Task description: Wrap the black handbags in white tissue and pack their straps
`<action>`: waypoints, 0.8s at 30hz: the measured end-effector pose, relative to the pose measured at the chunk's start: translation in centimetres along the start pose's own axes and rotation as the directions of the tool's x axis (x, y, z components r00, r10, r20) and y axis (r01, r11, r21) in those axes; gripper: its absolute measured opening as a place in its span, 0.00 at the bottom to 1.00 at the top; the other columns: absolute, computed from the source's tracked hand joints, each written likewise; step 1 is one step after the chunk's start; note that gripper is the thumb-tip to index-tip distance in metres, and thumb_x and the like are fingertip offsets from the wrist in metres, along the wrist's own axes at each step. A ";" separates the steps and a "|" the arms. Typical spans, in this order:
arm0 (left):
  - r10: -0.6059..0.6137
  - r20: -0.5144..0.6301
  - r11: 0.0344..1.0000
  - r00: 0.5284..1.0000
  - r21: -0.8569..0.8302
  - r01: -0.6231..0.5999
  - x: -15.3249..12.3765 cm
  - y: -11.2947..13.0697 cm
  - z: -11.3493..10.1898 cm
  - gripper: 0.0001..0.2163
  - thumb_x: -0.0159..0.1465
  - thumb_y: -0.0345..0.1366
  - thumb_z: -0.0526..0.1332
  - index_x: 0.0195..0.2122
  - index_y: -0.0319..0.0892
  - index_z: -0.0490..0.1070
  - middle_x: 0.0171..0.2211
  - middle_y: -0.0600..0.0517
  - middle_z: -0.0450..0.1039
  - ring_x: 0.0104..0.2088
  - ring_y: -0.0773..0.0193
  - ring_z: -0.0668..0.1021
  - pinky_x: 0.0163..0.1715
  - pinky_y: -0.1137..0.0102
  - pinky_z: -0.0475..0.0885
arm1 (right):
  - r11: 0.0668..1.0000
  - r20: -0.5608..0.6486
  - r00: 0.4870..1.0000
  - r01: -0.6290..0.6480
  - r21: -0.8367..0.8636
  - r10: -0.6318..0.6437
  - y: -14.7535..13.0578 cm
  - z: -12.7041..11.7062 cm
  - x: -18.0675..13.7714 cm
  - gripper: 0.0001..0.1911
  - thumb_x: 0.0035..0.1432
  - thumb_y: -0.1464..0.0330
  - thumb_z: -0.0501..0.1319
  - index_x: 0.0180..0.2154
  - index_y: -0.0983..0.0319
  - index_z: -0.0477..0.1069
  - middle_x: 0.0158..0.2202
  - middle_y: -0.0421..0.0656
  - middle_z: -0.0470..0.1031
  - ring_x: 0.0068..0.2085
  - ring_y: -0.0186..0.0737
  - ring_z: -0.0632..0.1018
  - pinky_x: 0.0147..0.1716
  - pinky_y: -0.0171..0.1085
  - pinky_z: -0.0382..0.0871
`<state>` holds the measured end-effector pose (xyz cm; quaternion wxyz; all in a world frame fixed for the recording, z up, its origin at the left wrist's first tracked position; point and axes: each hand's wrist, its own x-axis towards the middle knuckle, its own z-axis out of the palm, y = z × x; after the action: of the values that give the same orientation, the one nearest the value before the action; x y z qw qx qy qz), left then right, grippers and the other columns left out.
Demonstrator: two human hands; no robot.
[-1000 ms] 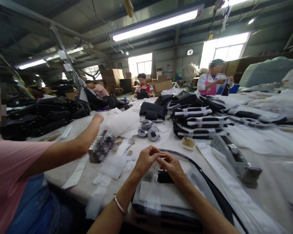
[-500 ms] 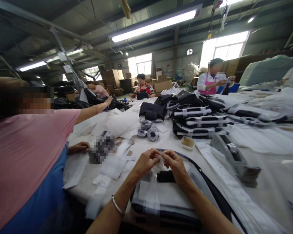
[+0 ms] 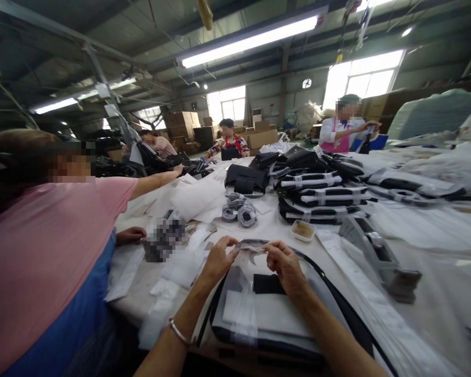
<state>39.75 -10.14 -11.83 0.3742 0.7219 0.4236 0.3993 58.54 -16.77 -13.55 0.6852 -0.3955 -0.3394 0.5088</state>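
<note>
A dark bag (image 3: 294,340) lies in front of me, partly covered with white sheet (image 3: 269,312) and clear tape (image 3: 248,314). Its dark strap (image 3: 325,275) arches over the far side and runs down to the right. Above the bag, my left hand (image 3: 221,260) is closed in a pinch at one end of a thin translucent plastic strip (image 3: 254,246). The other end is pinched between the fingers of my right hand (image 3: 283,263). Whether the strip wraps the strap or just lies along it, I cannot tell.
A grey tape dispenser (image 3: 377,256) stands at the right, near a small white tub (image 3: 303,230). Beyond are coiled straps (image 3: 245,213) and stacked dark bags (image 3: 322,196). A co-worker in pink (image 3: 63,225) reaches across from the left; other people work farther back.
My hands have moved apart, the left one going left, and the strip now stretches between them. The co-worker at the left has leaned slightly further right.
</note>
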 end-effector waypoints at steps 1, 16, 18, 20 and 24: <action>0.033 -0.001 0.999 0.999 -0.012 -0.033 -0.1 0.5 0.3 0.08 0.56 0.37 0.65 0.38 0.44 0.76 0.40 0.49 0.77 0.45 0.56 0.76 0.48 0.66 0.68 | 1.000 0.016 1.000 0.006 -0.010 -0.005 0.1 0.1 -0.1 0.16 0.47 0.57 0.71 0.28 0.61 0.71 0.22 0.37 0.71 0.19 0.28 0.63 0.18 0.32 0.52; 0.035 0.249 0.978 0.968 -0.207 0.018 -0.5 1.9 3.8 0.16 0.63 0.45 0.60 0.44 0.37 0.74 0.31 0.50 0.75 0.31 0.63 0.75 0.31 0.71 0.68 | 0.993 0.040 0.998 0.056 -0.102 -0.052 0.1 -0.1 -0.3 0.19 0.49 0.53 0.70 0.32 0.62 0.74 0.19 0.35 0.67 0.20 0.31 0.65 0.21 0.33 0.56; 0.040 0.295 0.980 0.955 -0.200 0.021 -0.7 1.9 3.9 0.18 0.62 0.46 0.63 0.46 0.37 0.72 0.29 0.52 0.73 0.29 0.64 0.74 0.30 0.72 0.66 | 0.994 0.044 0.998 0.058 -0.090 -0.054 0.0 0.0 -0.4 0.19 0.48 0.53 0.71 0.32 0.62 0.73 0.19 0.35 0.67 0.21 0.31 0.65 0.21 0.33 0.56; 0.030 0.297 0.989 0.955 -0.146 0.015 -0.7 1.8 4.2 0.17 0.60 0.41 0.64 0.47 0.37 0.72 0.25 0.56 0.70 0.26 0.67 0.71 0.28 0.73 0.63 | 0.995 0.052 0.997 0.060 -0.084 -0.056 0.0 0.0 -0.4 0.18 0.47 0.54 0.71 0.31 0.62 0.73 0.20 0.35 0.67 0.21 0.31 0.65 0.21 0.33 0.57; -0.025 0.201 0.997 0.979 -0.070 0.040 -0.2 1.0 4.0 0.12 0.57 0.33 0.60 0.43 0.39 0.73 0.24 0.57 0.67 0.25 0.68 0.69 0.27 0.74 0.61 | 0.997 0.043 0.998 0.038 -0.060 -0.035 -0.1 -0.1 -0.5 0.15 0.49 0.57 0.69 0.32 0.62 0.75 0.20 0.36 0.67 0.22 0.31 0.65 0.21 0.32 0.56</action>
<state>43.58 -11.44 -12.62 0.4475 0.7372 0.3805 0.3337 58.51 -17.30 -13.49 0.6748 -0.3993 -0.3762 0.4937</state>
